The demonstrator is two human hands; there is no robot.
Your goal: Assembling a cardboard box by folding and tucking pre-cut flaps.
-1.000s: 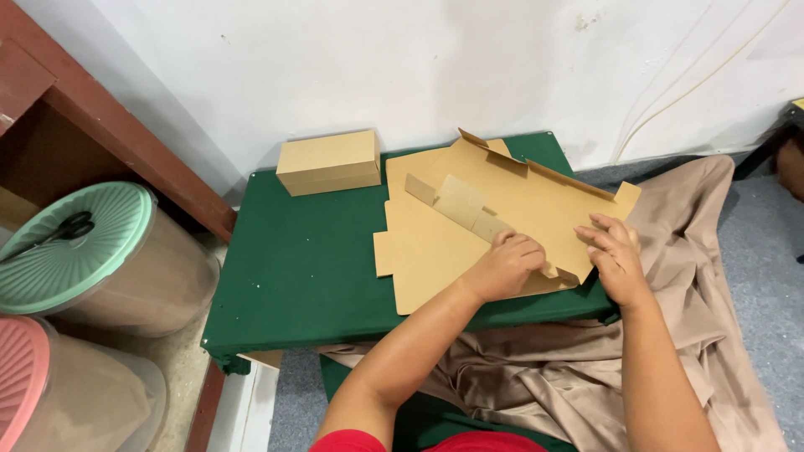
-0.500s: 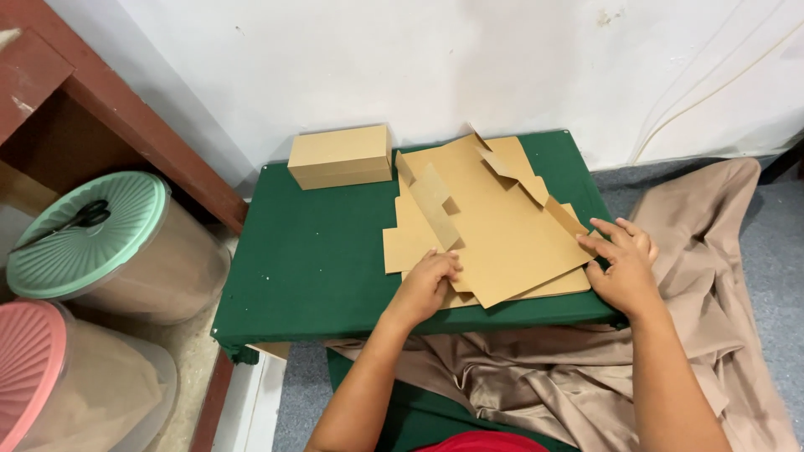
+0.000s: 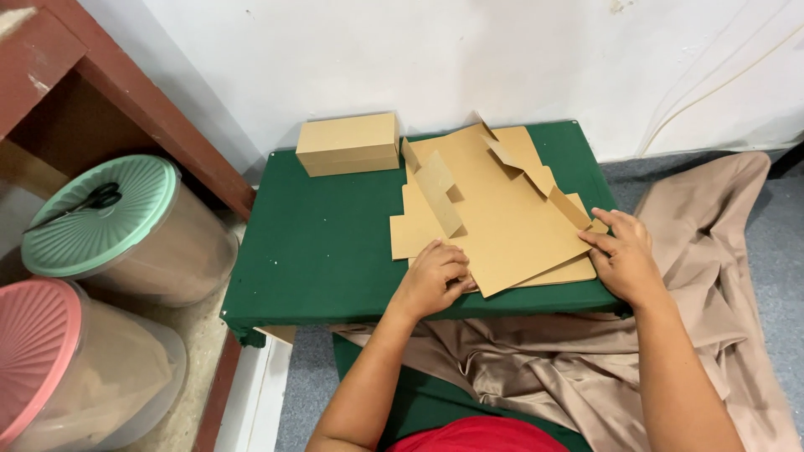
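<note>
Nearest you, a beige cloth (image 3: 536, 368) drapes below the front edge of the green counter (image 3: 327, 251). Your left hand (image 3: 434, 278) rests on the near corner of the flat cardboard blank (image 3: 502, 218), fingers curled loosely and pressing down, not closed around anything. Your right hand (image 3: 624, 255) lies open and flat on the blank's right edge, fingers spread, pinning it rather than gripping.

Compared with half a second ago, the blank lies flatter and squarer to the counter, and both hands have settled at its near edge; a second ago the left hand was further in, on a raised flap. The sheet appears to be held steady with several flaps (image 3: 440, 192) half raised along its left and far sides.

The blank occupies the right half of the counter, with a second sheet (image 3: 569, 272) showing beneath it. Beyond the blank, at the counter's far left corner, stands a folded cardboard box (image 3: 348, 144), just apart from the blank. Left of the counter sit a green-lidded tub (image 3: 100, 218) with scissors (image 3: 92, 201) on top, and a pink-lidded tub (image 3: 38, 351). Nothing crowds the blank's raised flaps.
</note>
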